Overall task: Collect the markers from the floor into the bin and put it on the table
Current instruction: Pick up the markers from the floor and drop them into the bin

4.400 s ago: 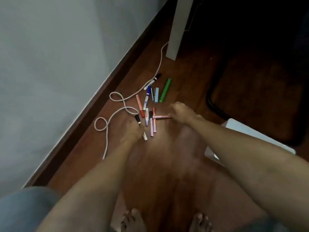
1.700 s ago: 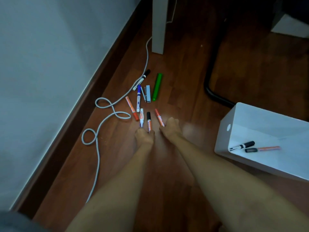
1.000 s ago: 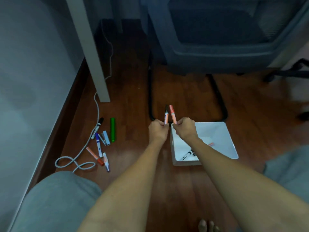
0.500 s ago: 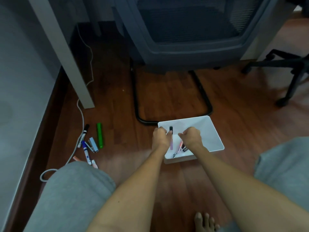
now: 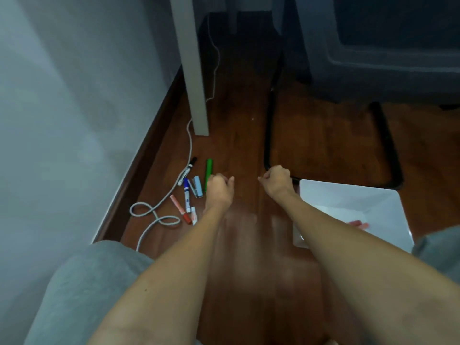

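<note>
Several markers lie on the wooden floor by the wall: a green one (image 5: 208,171), a black-capped one (image 5: 187,170), a blue one (image 5: 186,195), an orange-red one (image 5: 180,209) and pale blue pieces (image 5: 197,186). My left hand (image 5: 219,190) hovers just right of them, fingers curled, holding nothing, partly covering the green marker's lower end. My right hand (image 5: 276,181) is loosely curled and empty, left of the white bin (image 5: 388,202). An orange marker (image 5: 358,224) shows inside the bin; my right forearm hides the bin's near-left part.
A white cable (image 5: 159,215) loops on the floor beside the markers. A white table leg (image 5: 194,70) stands behind them. A black chair frame (image 5: 268,135) runs behind the bin. Wall and skirting are at left. My grey-clad knees are at the bottom left and right.
Both hands let go of their markers over the bin and have moved left, back toward the markers on the floor. The view has swung left.
</note>
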### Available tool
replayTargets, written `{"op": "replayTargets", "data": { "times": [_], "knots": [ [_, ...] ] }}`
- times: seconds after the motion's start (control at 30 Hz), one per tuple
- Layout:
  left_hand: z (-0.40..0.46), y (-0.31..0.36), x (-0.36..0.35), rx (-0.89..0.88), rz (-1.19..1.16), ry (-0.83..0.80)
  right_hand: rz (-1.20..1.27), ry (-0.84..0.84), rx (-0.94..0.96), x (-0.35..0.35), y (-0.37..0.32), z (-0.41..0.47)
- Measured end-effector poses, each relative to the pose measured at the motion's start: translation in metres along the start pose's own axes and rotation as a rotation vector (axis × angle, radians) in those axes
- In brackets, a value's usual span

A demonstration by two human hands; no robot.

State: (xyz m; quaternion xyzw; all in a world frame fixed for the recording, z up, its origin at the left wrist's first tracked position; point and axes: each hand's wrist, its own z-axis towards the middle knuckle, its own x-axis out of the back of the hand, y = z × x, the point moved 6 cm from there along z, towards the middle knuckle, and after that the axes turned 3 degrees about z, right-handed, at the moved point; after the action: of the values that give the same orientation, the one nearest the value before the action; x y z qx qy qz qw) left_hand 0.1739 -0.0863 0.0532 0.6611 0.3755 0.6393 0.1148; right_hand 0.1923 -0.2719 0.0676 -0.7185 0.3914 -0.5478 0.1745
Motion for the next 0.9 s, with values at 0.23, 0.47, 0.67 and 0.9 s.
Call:
{"op": "replayTargets", "data": {
  "times": [0.23,0.47,0.67,0.9],
  "knots": [
    [-0.004,-0.1,0.025,0.244,-0.02,0.054,-0.062,-0.189,0.053,-0.099,-0.025,-0.001],
    [-0.013,-0.17,0.025,0.387,-0.115,0.109,-0.231,-0.374,0.12,-0.194,-0.011,-0.019],
    [0.03,-0.205,0.014,0.482,-0.116,0.136,-0.119,-0.431,0.034,-0.248,0.003,-0.019],
    [0.051,-0.214,-0.001,0.475,0.059,0.018,-0.187,-0.396,0.008,-0.248,0.008,-0.018]
  ]
}}
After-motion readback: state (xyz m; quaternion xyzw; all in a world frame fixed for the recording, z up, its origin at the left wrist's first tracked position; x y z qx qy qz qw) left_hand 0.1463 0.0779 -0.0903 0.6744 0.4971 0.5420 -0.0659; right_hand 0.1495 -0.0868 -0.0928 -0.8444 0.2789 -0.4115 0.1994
